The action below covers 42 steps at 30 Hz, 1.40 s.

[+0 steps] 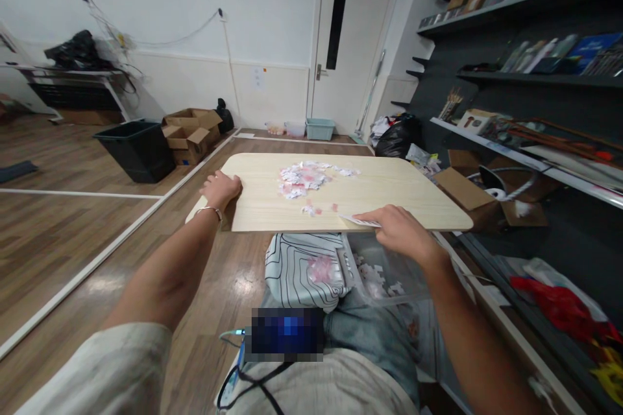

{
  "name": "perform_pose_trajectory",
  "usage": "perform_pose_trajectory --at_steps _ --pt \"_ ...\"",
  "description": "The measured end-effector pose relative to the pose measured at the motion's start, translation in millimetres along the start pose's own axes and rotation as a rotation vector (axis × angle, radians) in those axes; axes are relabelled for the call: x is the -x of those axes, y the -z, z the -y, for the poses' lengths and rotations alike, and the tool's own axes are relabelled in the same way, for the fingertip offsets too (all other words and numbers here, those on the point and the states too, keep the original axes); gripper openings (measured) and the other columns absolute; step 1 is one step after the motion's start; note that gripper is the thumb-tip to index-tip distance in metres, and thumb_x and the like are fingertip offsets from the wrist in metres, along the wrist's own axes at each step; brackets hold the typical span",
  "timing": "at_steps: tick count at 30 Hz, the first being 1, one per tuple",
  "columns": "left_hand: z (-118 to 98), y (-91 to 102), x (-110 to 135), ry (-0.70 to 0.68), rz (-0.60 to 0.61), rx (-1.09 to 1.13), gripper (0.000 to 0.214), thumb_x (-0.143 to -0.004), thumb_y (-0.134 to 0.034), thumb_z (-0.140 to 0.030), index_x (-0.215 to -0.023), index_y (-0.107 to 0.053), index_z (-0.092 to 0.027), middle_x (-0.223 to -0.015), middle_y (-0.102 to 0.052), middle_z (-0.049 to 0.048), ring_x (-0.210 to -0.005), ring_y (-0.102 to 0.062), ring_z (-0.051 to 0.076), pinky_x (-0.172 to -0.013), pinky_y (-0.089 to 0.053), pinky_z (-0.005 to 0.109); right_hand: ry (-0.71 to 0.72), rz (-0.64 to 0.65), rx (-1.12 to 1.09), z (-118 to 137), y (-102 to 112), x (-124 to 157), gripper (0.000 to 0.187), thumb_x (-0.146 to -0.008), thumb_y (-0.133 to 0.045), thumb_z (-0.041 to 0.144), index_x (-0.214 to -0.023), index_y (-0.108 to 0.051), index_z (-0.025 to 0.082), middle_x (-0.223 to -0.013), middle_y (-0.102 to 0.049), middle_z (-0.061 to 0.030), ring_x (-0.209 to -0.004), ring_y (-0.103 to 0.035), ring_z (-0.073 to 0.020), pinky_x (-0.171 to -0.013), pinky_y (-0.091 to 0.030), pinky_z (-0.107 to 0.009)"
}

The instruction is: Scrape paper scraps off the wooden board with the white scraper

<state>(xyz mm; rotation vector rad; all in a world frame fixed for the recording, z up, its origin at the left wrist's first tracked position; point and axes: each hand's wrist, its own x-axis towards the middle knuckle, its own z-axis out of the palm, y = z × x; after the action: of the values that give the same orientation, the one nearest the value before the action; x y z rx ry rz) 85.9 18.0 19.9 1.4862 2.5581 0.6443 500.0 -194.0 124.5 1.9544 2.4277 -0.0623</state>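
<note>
A pale wood tabletop (403, 185) spans the middle of the head view. My left hand (220, 189) rests on its left side, fingers laid out on the surface and holding nothing I can see. Near the front edge, my right hand (400, 228) grips a thin white card (357, 220) with printed lines, its index finger stretched along it. Beyond the card lies a heap of small white and pink scraps (304, 178), with a few loose scraps (309, 210) nearer to me. Below the front edge, a clear plastic bin (389, 266) holds white pieces.
A white cloth with black lines (292, 275) lies over my lap, pink bits on it. On the left stand a black bin (141, 149) and cardboard boxes (187, 136). To the right are an open carton (462, 191), a black bag (399, 135) and dark shelves (516, 78).
</note>
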Motion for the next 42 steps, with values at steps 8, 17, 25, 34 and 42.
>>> perform_pose_trajectory --at_steps 8,17,25,34,42 --pt "2 3.4 3 -0.006 0.001 0.013 0.077 -0.106 -0.048 -0.05 -0.165 -0.054 0.0 -0.168 -0.057 0.0398 -0.157 -0.056 0.052 -0.126 -0.046 0.066 0.003 -0.094 -0.066 -7 -4 -15 0.069 -0.094 -0.059 0.001 -0.152 -0.084 0.03 -0.148 -0.084 -0.0084 -0.14 -0.078 -0.0333 -0.116 -0.057 -0.038" --pt "5 1.1 -2 -0.004 0.005 0.014 0.08 -0.105 -0.048 -0.051 -0.165 -0.053 0.002 -0.171 -0.054 0.0399 -0.156 -0.055 0.052 -0.126 -0.044 0.067 0.088 -0.035 -0.015 -13 -13 -27 0.074 -0.088 -0.062 0.002 -0.153 -0.084 0.028 -0.144 -0.086 -0.0096 -0.131 -0.078 -0.035 -0.112 -0.057 -0.04" --pt "2 4.4 5 -0.007 -0.005 0.033 0.079 -0.104 -0.049 -0.05 -0.164 -0.055 0.003 -0.167 -0.057 0.0416 -0.155 -0.057 0.055 -0.125 -0.045 0.069 0.049 0.014 -0.019 6 -4 -5 0.074 -0.086 -0.061 0.001 -0.15 -0.086 0.03 -0.144 -0.086 -0.0093 -0.133 -0.079 -0.0327 -0.112 -0.057 -0.035" --pt "2 5.5 7 -0.01 -0.008 0.035 0.079 -0.104 -0.048 -0.049 -0.163 -0.057 0.002 -0.165 -0.059 0.0419 -0.154 -0.058 0.054 -0.125 -0.046 0.068 0.096 0.023 -0.024 18 7 2 0.075 -0.082 -0.062 -0.001 -0.14 -0.091 0.036 -0.138 -0.088 -0.006 -0.132 -0.082 -0.0308 -0.107 -0.058 -0.032" --pt "2 3.1 5 -0.005 -0.018 0.039 0.08 -0.103 -0.048 -0.05 -0.164 -0.056 0.002 -0.166 -0.059 0.0408 -0.153 -0.059 0.054 -0.124 -0.046 0.068 0.093 0.022 -0.029 25 6 8 0.075 -0.081 -0.063 0.0 -0.139 -0.091 0.039 -0.136 -0.088 -0.0047 -0.129 -0.084 -0.0312 -0.103 -0.059 -0.032"
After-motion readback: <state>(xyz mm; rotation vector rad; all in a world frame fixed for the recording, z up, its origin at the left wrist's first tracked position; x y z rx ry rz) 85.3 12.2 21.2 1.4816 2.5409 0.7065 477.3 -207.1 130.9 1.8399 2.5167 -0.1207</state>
